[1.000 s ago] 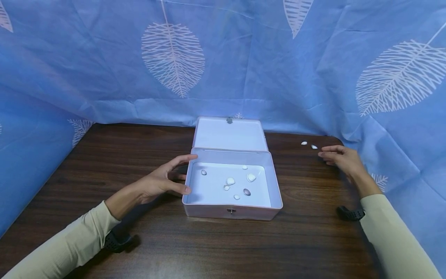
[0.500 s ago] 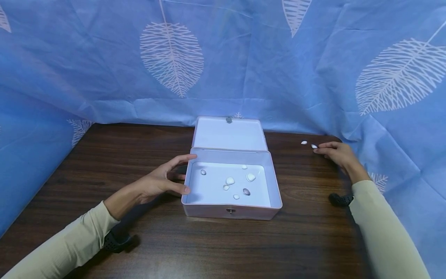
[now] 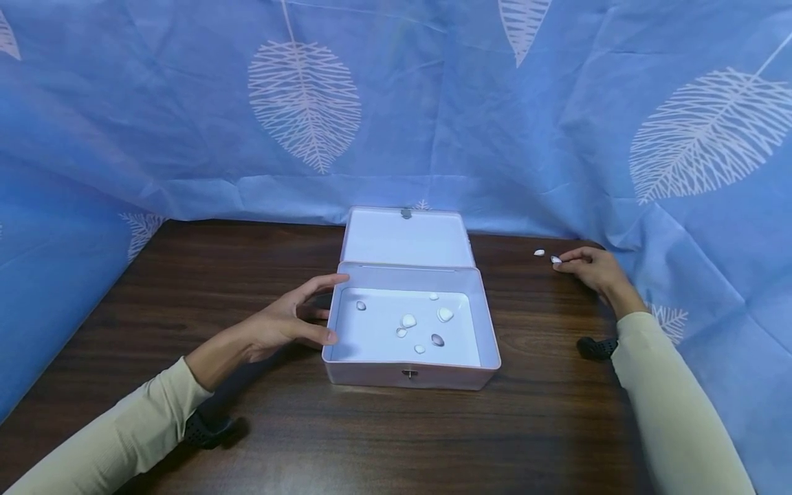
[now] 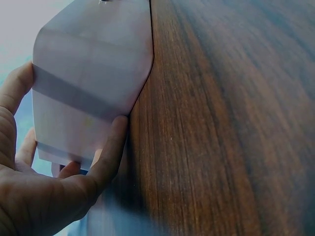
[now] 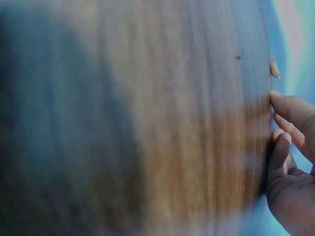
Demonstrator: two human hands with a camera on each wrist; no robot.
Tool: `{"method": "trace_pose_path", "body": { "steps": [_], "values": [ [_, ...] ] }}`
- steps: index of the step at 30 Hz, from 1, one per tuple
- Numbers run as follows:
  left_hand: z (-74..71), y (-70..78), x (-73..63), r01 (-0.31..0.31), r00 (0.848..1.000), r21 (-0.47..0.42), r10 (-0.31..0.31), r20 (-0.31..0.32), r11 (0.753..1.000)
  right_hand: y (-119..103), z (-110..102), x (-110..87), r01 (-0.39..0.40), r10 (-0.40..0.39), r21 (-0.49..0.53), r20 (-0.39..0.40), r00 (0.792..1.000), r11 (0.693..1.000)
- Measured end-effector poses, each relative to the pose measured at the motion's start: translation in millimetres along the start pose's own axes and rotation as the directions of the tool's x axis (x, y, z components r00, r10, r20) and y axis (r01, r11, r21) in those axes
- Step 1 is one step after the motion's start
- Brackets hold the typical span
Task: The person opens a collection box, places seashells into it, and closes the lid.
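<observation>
A pale pink box (image 3: 371, 375) stands in the head view with its lid (image 3: 405, 237) tipped back. Several seashells, among them a white seashell (image 3: 445, 315) and a purplish seashell (image 3: 437, 340), lie inside. My left hand (image 3: 281, 326) rests against the box's left side, thumb and fingers spread; the left wrist view has them along the wall (image 4: 93, 69). At the far right of the table, my right hand (image 3: 597, 271) pinches a small seashell (image 3: 555, 260) between thumb and forefinger. Another white seashell (image 3: 540, 253) lies just beyond. In the right wrist view the pinched shell is hidden.
The dark wooden table (image 3: 247, 426) runs back to a blue curtain (image 3: 402, 103) with a white leaf print. The same curtain hangs along both sides. A metal latch (image 3: 410, 375) sits on the box's front wall.
My right hand has moved left to the nearer of the two seashells on the table, which has shifted slightly left. The left hand and the box stay in place.
</observation>
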State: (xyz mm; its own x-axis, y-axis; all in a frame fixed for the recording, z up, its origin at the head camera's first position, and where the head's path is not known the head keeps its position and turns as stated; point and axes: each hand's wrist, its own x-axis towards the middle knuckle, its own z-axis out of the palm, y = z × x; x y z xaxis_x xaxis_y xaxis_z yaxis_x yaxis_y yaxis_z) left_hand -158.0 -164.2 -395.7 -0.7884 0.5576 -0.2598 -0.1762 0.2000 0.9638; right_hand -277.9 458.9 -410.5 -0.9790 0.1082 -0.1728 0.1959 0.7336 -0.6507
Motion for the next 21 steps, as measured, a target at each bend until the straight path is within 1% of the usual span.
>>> {"method": "trace_pose_path", "body": {
  "steps": [5,10,13,17,21],
  "values": [
    [-0.2,0.0,0.5,-0.01,1.0,-0.004,0.011,0.008,1.0,-0.6,1.7,-2.4,0.016,-0.016,0.004,-0.021,1.0,1.0],
    [-0.3,-0.9,1.1,0.0,1.0,-0.002,0.0,0.014,1.0,0.9,3.0,-5.2,0.021,-0.021,0.006,-0.052,0.998,1.0],
    [-0.6,-1.1,1.0,-0.001,1.0,0.001,0.001,0.015,1.0,0.6,2.6,-6.8,0.043,-0.04,0.051,-0.063,0.997,0.998],
    [-0.9,-0.9,1.1,-0.011,1.0,0.001,0.011,0.017,1.0,-3.2,1.0,-9.5,0.069,-0.063,0.102,-0.059,0.996,0.992],
    [-1.1,-0.8,1.0,-0.011,1.0,-0.001,0.011,0.016,1.0,-8.9,0.9,-13.3,0.059,-0.055,0.096,-0.037,0.998,0.994]
  ]
}}
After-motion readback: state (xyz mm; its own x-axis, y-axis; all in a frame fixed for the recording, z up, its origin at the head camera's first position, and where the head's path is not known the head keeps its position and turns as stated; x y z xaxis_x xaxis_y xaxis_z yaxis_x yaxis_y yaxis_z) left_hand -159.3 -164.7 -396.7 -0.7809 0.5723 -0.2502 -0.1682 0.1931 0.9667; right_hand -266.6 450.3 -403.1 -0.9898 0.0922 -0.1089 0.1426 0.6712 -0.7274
